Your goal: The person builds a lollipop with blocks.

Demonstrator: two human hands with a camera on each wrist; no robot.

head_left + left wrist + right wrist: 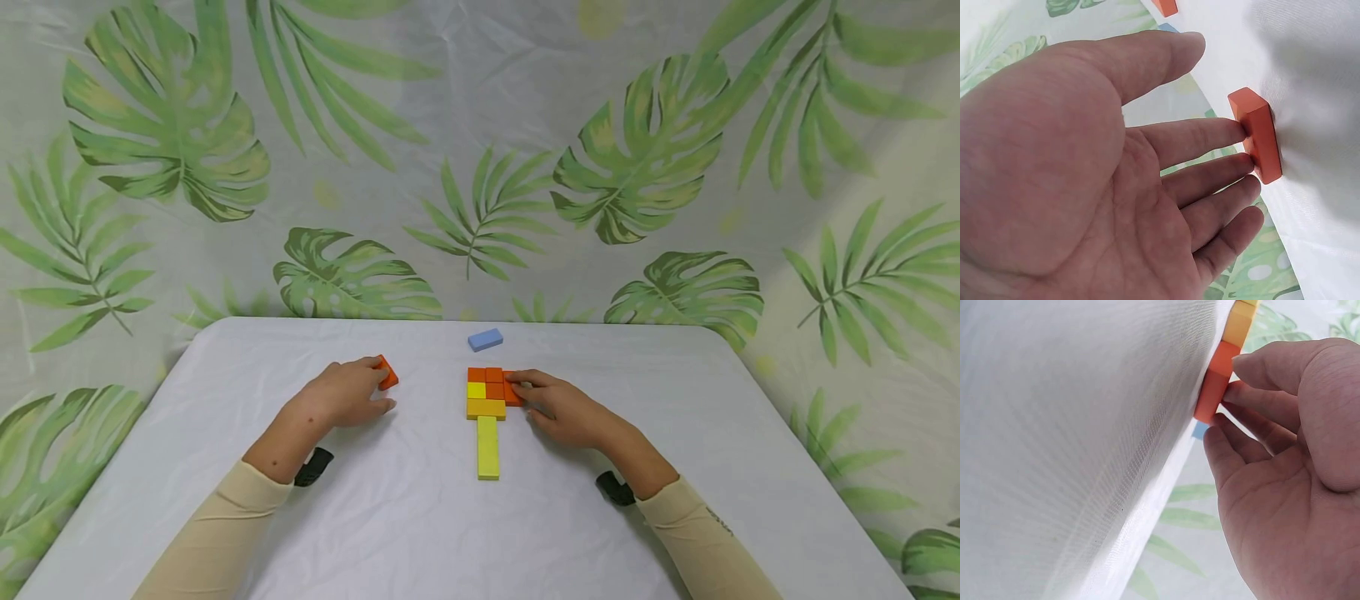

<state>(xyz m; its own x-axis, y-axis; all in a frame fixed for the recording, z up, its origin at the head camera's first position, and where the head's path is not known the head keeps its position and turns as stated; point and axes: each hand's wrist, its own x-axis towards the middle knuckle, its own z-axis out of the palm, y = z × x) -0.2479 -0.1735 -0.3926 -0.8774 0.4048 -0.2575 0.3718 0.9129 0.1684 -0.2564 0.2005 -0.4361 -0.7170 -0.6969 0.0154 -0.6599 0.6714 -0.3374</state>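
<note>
My left hand (348, 396) has its fingers out toward a loose orange block (387, 373) left of centre. In the left wrist view, straight fingertips touch this block (1263, 140), with the thumb well apart. Right of it lies a flat group of blocks: small orange squares (477, 374), a yellow square (476, 390), an amber bar (486, 409) and a yellow bar (488, 450) pointing toward me. At the group's right side my right hand (566, 410) holds an upright-lying orange block (513, 401); its thumb and fingertips bend around that block (1215, 381) in the right wrist view.
A blue block (485, 339) lies by the far edge of the white-covered table (420, 533). Behind the table hangs a leaf-patterned cloth (480, 125). Black straps (313, 467) sit on both wrists.
</note>
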